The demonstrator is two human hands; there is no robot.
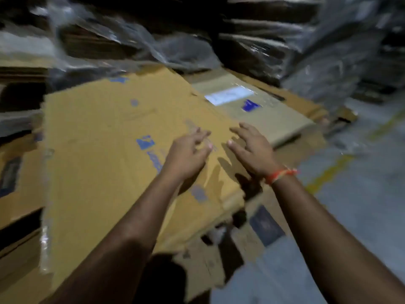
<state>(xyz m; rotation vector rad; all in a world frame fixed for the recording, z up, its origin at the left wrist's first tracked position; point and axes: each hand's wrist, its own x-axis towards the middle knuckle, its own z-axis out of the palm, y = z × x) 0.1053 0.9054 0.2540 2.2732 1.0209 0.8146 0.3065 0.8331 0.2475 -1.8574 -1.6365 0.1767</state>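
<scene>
Both empty: left hand (188, 154) fingers loosely bent, right hand (252, 150) fingers spread, side by side over the right part of the top flattened cardboard sheet (105, 137); contact unclear because of blur. The sheet spreads left and away from them, so the left hand is nearer its middle. It lies on a cardboard stack (221, 255) on the grey floor (355, 216), with wrapped stacks (135, 40) behind.

Pretty blurry, but both hands sit over the flattened cardboard sheet (105, 132) near its right edge. The left hand (188, 154) is loosely curled and the right hand (252, 150) is spread, with an orange wristband (280, 175) on it. Plastic-wrapped stacks (131, 40) sit behind.
</scene>
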